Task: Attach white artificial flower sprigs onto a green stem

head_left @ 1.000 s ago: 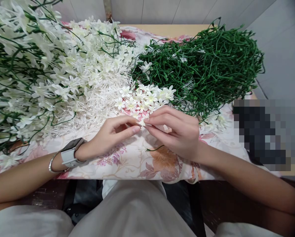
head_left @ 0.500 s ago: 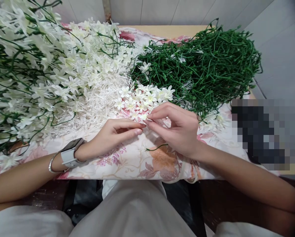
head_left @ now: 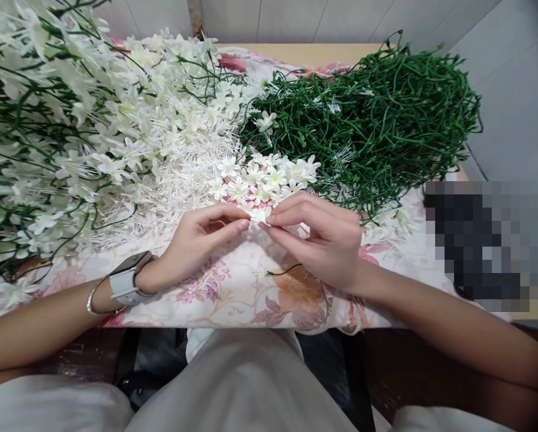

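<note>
- White plastic blossom (head_left: 258, 214): pinched between the fingertips of both hands, just above the floral cloth (head_left: 233, 294).
- Left hand (head_left: 197, 240): thumb and forefinger closed on the left side of the blossom; remaining fingers curled under.
- Right hand (head_left: 322, 237): thumb and forefinger closed on the right side of the blossom; other fingers bent loosely behind. A thin green stem (head_left: 284, 270) lies under its palm.
- Loose blossom cluster (head_left: 264, 177): touching the fingertips on their far side.
- White flower heap (head_left: 93, 132): beyond and left of the left hand.
- Green stem heap (head_left: 372, 120): beyond the right hand.
- No containers in view; all stock lies directly on the cloth.
- Cloth edge runs close behind both wrists; bare cloth remains between the wrists.
- Compared with half a second ago: the left forefinger has lifted, and the pinch point sits slightly nearer the person.
</note>
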{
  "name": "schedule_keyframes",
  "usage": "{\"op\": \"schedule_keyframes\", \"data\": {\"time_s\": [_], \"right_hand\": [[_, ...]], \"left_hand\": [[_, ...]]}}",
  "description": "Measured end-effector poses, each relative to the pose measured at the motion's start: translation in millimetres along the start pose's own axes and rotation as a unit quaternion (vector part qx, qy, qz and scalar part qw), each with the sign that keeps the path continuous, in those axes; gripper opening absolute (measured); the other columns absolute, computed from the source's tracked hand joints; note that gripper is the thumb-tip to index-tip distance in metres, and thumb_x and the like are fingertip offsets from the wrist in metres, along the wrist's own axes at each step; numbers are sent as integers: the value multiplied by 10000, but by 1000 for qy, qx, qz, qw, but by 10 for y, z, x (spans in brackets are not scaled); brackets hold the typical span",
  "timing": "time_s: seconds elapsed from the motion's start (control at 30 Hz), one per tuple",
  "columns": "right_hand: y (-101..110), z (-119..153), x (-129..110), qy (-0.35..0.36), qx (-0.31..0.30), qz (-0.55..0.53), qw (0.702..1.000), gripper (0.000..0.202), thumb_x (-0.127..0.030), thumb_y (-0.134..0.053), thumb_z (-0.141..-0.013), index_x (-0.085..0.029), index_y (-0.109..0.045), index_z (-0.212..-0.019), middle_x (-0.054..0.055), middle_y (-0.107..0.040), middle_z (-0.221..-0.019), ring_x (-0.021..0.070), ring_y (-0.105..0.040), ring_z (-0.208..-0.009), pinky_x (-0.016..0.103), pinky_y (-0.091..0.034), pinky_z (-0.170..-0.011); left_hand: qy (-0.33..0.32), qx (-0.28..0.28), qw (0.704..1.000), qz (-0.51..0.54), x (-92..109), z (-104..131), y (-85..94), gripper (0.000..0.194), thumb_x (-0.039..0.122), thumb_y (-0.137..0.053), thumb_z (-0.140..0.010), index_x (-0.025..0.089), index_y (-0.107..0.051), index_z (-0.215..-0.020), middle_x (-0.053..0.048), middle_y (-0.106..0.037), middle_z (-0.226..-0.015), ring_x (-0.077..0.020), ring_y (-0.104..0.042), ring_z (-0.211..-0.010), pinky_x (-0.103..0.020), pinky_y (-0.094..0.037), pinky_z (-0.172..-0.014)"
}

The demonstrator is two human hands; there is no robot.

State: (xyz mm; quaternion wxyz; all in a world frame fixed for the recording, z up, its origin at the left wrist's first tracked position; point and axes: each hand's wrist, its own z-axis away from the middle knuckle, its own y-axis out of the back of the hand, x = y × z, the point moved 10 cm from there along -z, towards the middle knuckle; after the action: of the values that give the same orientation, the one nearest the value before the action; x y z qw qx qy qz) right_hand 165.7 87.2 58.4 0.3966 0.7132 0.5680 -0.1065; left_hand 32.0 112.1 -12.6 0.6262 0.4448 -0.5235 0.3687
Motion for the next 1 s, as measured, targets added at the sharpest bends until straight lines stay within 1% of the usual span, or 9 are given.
{"op": "schedule_keyframes", "data": {"time_s": [0.2, 0.33, 0.5, 0.57, 0.67, 0.73, 0.8, 0.9, 1.0], "right_hand": [[-26, -1, -6, 5, -5, -10, 1000, 110, -65, -610, -780, -164, -607, -733, 25, -636, -698, 127, -607, -672, 262, -495, -601], [-81, -5, -30, 12, -28, -8, 999, 87, -64, -604, -795, -141, -638, -777, 50, -654, -737, 123, -618, -696, 255, -504, -630], [-176, 5, -12, -7, -62, -18, 998, 102, -103, -577, -826, -121, -672, -859, 89, -677, -821, 138, -635, -757, 268, -516, -686], [-197, -7, 7, -25, -80, -40, 996, 113, -113, -567, -832, -116, -676, -861, 89, -683, -827, 138, -639, -761, 265, -512, -696], [-183, -48, 122, -94, -126, -57, 986, 129, -152, -550, -852, -139, -677, -871, 61, -700, -840, 127, -646, -750, 244, -501, -681], [-124, -74, 243, -149, -163, -20, 975, 113, -196, -564, -848, -161, -671, -858, 25, -701, -800, 115, -635, -693, 224, -478, -622], [-117, -55, 352, -184, -239, 54, 952, 96, -234, -601, -814, -166, -662, -781, -4, -667, -681, 103, -589, -589, 218, -425, -550], [-186, 67, 465, -197, -365, 164, 895, 62, -200, -613, -765, -174, -649, -721, -10, -640, -646, 109, -552, -569, 230, -359, -537], [-244, 155, 503, -192, -412, 230, 861, 110, -133, -547, -767, -165, -620, -690, 4, -624, -653, 108, -521, -561, 236, -310, -531]], "left_hand": [[-10, -18, 999, -36, 32, 9, -35, 164, 310, -656, -797, 165, -712, -852, -47, -703, -872, -155, -625, -790, -239, -503, -693], [-20, -36, 998, -46, 69, 12, -69, 154, 300, -635, -813, 166, -711, -807, -31, -683, -815, -133, -590, -734, -218, -469, -643], [-13, -12, 999, -29, 44, -15, -18, 157, 308, -657, -795, 161, -688, -751, -1, -638, -716, -94, -541, -646, -181, -434, -566], [-15, -2, 1000, -27, 36, -19, 2, 150, 301, -673, -781, 158, -683, -735, 7, -627, -698, -85, -531, -636, -170, -429, -559], [-8, 6, 1000, -14, 5, -17, 21, 112, 272, -670, -781, 163, -693, -778, 0, -652, -757, -89, -554, -681, -170, -444, -601], [3, 15, 1000, -7, -28, -14, 37, 107, 263, -661, -786, 163, -699, -800, -7, -661, -790, -93, -564, -705, -177, -452, -624], [11, 19, 1000, -12, -55, -12, 47, 113, 268, -663, -784, 160, -698, -790, -7, -653, -782, -89, -553, -694, -178, -446, -617], [7, 10, 1000, -17, -72, -13, 34, 108, 264, -663, -782, 160, -684, -765, 3, -632, -752, -82, -536, -681, -175, -433, -608], [16, -3, 1000, -5, -94, -11, 6, 92, 252, -651, -791, 161, -666, -786, 2, -629, -771, -88, -551, -711, -181, -437, -633]]}}
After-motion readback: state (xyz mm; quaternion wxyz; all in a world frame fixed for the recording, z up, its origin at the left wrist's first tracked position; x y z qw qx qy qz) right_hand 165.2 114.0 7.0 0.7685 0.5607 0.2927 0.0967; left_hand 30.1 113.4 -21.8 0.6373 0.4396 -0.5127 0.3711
